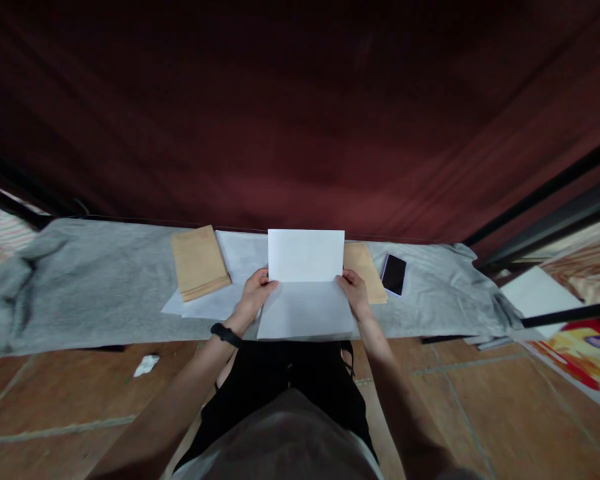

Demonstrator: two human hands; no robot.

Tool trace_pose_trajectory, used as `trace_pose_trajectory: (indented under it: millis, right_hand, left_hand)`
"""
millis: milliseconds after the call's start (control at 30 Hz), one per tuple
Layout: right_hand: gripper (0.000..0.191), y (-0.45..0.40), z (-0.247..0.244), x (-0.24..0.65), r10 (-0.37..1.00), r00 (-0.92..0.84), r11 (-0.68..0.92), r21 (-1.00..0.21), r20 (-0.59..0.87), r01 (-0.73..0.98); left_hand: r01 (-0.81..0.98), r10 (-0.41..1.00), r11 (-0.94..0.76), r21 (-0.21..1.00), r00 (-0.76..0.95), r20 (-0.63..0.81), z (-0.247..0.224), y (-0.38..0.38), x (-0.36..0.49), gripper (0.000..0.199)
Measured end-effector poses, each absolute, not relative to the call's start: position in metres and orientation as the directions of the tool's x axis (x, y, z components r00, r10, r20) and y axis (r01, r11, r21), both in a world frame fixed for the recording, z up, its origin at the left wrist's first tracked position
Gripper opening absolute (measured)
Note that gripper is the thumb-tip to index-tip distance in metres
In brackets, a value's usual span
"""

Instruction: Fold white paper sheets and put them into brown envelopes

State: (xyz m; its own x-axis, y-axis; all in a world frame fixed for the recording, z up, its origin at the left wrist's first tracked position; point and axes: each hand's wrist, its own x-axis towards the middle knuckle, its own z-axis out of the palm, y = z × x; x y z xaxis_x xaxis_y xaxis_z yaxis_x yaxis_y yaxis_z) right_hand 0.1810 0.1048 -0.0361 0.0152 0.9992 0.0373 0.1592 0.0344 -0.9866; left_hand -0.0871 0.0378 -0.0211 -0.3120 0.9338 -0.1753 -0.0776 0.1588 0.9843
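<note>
In the head view, both my hands hold a sheet of white paper (306,257) by its lower corners. My left hand (254,290) is closed on the left side, thumb on top. At the right side my right hand (354,287) pinches the same sheet. More white paper (305,313) extends below it to the bench's front edge; whether the two are one folded sheet I cannot tell. Left of my hands, a stack of brown envelopes (200,261) lies on loose white sheets (243,257). Another brown envelope pile (367,270) is partly hidden behind my right hand.
A grey cloth (120,280) covers the long narrow bench. A phone (394,274) lies right of the envelopes. Behind the bench hangs a dark red curtain (300,133). Black metal bars (570,177) flank the right side. A crumpled white tissue (147,365) is on the tiled floor.
</note>
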Motion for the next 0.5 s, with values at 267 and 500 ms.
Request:
trace_pose_trajectory:
  millis: [267, 500]
  right_hand:
    - [0.03, 0.114, -0.078, 0.177, 0.993, 0.037, 0.099, -0.947, 0.116, 0.304]
    - [0.041, 0.083, -0.092, 0.183, 0.959, -0.06, 0.268, -0.819, 0.276, 0.507]
  left_hand:
    - [0.131, 0.919, 0.176, 0.976, -0.376, -0.115, -0.057, 0.062, -0.091, 0.047]
    - [0.356, 0.897, 0.228, 0.906, -0.439, -0.053, -0.071, 0.08, -0.088, 0.053]
